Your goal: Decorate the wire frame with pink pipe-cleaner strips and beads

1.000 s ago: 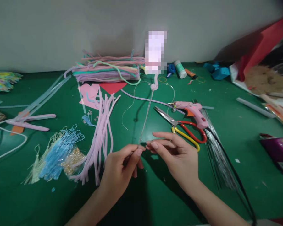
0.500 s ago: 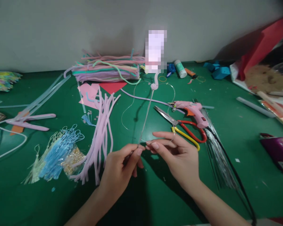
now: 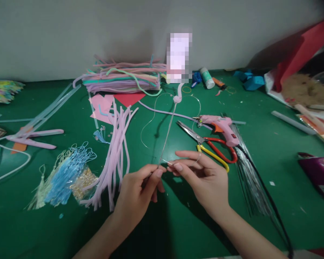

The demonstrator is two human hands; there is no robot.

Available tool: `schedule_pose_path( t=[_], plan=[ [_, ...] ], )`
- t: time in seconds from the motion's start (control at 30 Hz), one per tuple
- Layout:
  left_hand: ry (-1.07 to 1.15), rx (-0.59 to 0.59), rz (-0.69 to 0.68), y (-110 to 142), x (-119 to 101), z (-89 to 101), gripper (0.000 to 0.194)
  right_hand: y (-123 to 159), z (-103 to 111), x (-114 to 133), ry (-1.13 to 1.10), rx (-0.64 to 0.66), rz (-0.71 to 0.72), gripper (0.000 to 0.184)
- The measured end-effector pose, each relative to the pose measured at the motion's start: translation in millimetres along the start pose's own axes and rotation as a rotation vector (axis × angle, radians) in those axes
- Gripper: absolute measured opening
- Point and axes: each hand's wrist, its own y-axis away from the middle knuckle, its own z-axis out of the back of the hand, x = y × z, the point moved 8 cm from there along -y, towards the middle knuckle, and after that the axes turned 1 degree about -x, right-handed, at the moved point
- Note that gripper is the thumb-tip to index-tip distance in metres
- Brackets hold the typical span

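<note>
1. Green bench (image 3: pixel 43 230), with a grey wall (image 3: pixel 70 39) rising behind its back edge.
2. Left hand (image 3: pixel 140 185): thumb and fingers pinch the lower end of one wire stem (image 3: pixel 168 130), seemingly two strands, over the middle of the bench. Gripping it low probably steadies it while the top leans away.
3. Right hand (image 3: pixel 209 180): thumb and forefinger nip one thin wire (image 3: pixel 166 162), just beside the left fingertips; the other fingers are raised, perhaps to clear the wire.
4. One pink curl (image 3: pixel 177 99) tops the stem, towards the back edge.
5. Just beyond the right hand: one pair of scissors (image 3: pixel 198 138) and one glue gun (image 3: pixel 218 126), handles towards the near right corner, likely for easy pick-up. Beside them, grey wires (image 3: pixel 248 176), too many to count.
6. Towards the left edge: lilac strips (image 3: pixel 120 144), a dozen or so, overlapping; two heaps, blue tassels (image 3: pixel 62 180) and pale green tassels (image 3: pixel 40 196); one bag of golden beads (image 3: pixel 83 184).
7. Farther out: one bundle of coloured fuzzy sticks (image 3: pixel 121 80) along the back edge, probably parked out of the way; one purple tool (image 3: pixel 317 176) by the right edge.
</note>
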Motion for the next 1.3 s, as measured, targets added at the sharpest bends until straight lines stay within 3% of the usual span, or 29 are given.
schedule_pose_path(
  t=[1.3],
  plan=[
    [-0.003, 0.0, -0.025, 1.1, 0.8, -0.7, 0.029, 0.0, 1.2, 0.3, 0.053, -0.006, 0.015, 0.018]
  ],
)
